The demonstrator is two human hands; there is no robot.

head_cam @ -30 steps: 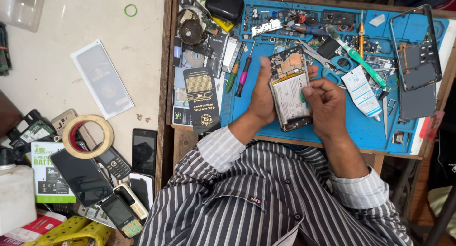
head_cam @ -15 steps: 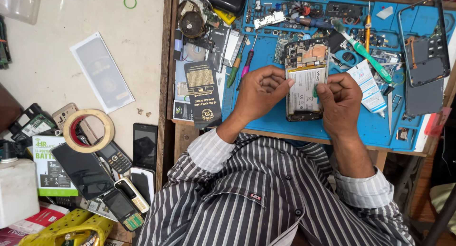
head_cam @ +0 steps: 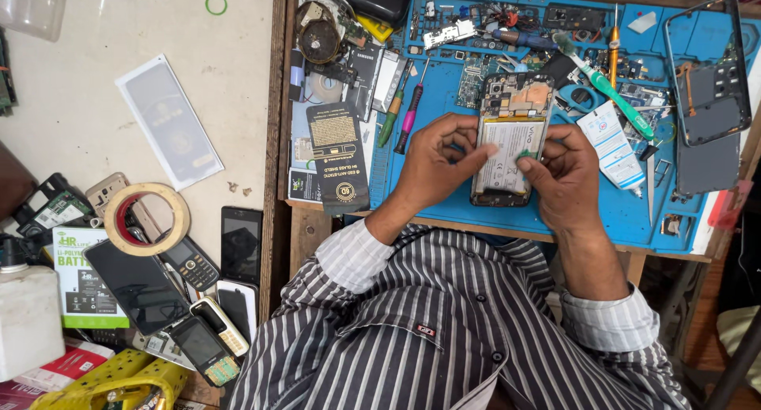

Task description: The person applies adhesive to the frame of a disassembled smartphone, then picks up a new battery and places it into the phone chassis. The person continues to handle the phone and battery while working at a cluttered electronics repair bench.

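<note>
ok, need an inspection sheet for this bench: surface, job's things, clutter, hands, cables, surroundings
surface: blue repair mat on a wooden bench.
job's things: opened phone lying flat on the mat, white battery exposed.
clutter: screwdrivers, green brush, phone frame, loose parts.
grippers: left hand and right hand both touch the battery, fingertips on it.
cables: nothing seen.
surroundings: tape roll, old handsets, white sleeve on the side table.

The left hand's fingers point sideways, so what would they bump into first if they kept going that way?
Probably the right hand. The left hand points across the opened phone, whose battery it already touches, and the right hand's fingertips sit just across it. Depth is hard to judge from above, so that is a best guess.
</note>
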